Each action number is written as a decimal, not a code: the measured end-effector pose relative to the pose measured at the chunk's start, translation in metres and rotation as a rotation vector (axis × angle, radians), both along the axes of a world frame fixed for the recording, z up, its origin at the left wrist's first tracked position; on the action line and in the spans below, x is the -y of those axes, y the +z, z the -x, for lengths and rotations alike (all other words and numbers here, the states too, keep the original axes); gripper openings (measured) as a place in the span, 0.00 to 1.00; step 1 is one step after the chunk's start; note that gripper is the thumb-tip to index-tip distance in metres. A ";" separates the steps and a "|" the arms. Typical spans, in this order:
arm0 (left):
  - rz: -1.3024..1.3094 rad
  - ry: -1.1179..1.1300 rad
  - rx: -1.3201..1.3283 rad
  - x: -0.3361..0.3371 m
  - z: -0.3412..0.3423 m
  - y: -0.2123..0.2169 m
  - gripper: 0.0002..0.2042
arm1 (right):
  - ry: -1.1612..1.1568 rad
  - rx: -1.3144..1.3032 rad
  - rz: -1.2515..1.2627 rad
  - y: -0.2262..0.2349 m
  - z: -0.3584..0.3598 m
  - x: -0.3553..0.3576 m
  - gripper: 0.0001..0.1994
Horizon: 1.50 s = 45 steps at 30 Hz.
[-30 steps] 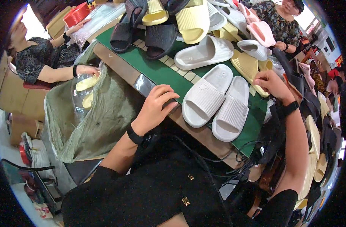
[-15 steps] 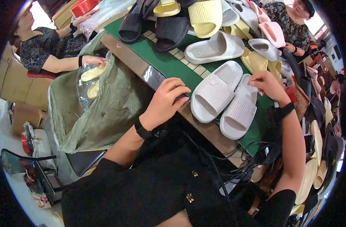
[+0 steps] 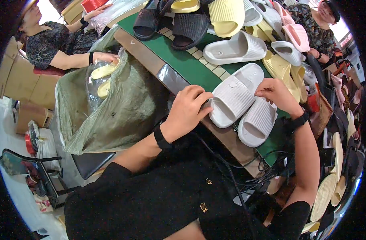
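Note:
Two pale grey ribbed slide slippers lie side by side at the table's near edge. At the toe of the left slipper (image 3: 236, 96) is my left hand (image 3: 189, 107), its thumb and fingers apart and the fingertips at the sole's rim. Whether they touch it is hard to tell. Above the inner side of the right slipper (image 3: 258, 125), my right hand (image 3: 277, 94) has its thumb and forefinger pinched together. Anything between those fingertips is too small to make out. That hand covers part of the right slipper's heel end.
A green mat (image 3: 171, 66) covers the table, with a pile of slippers (image 3: 227, 18) at the far side. A large greenish plastic bag (image 3: 127, 108) stands left; a co-worker's hand (image 3: 105, 57) reaches into it beside yellow slippers. Another person (image 3: 311, 30) is at far right. Black cables (image 3: 267, 170) hang near my right arm.
My left hand has come closer to the left slipper's toe. My right hand has shifted leftward over the slippers, still pinched. The whole view has moved a little.

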<state>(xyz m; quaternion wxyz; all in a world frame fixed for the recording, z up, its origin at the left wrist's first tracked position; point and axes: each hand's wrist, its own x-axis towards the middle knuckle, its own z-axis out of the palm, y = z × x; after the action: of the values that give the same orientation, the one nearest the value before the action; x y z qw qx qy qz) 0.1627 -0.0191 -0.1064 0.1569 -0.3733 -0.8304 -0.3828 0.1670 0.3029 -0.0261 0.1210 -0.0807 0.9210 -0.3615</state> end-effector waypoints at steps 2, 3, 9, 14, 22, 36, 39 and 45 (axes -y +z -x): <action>0.008 0.020 -0.013 -0.004 -0.003 0.001 0.19 | 0.003 -0.034 -0.018 0.000 -0.001 0.006 0.03; 0.009 0.021 -0.013 -0.005 -0.005 0.002 0.19 | 0.004 -0.068 -0.036 0.001 -0.002 0.009 0.03; 0.023 0.068 -0.101 -0.020 -0.007 0.007 0.14 | 0.045 -0.142 -0.023 -0.006 -0.004 0.008 0.03; 0.085 0.095 -0.208 -0.029 -0.006 0.001 0.10 | 0.009 -0.063 0.015 -0.005 -0.004 0.009 0.03; 0.062 0.056 -0.246 -0.026 -0.016 0.015 0.08 | 0.019 -0.039 0.127 -0.013 -0.004 0.003 0.03; 0.197 -0.521 -0.083 -0.034 -0.022 0.024 0.24 | 0.035 -0.114 0.056 -0.015 -0.002 -0.001 0.07; 0.174 -0.689 -0.093 -0.040 -0.017 0.021 0.21 | 0.119 -0.183 0.084 -0.023 0.000 -0.004 0.07; 0.057 -0.735 0.081 -0.048 -0.015 0.030 0.05 | -0.007 -0.175 -0.005 -0.011 -0.014 0.002 0.06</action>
<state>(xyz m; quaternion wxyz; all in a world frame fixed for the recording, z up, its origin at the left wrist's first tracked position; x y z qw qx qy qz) 0.1773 0.0291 -0.0762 -0.0343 -0.6355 -0.6566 -0.4048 0.1814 0.3009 -0.0375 0.0389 -0.1083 0.9291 -0.3514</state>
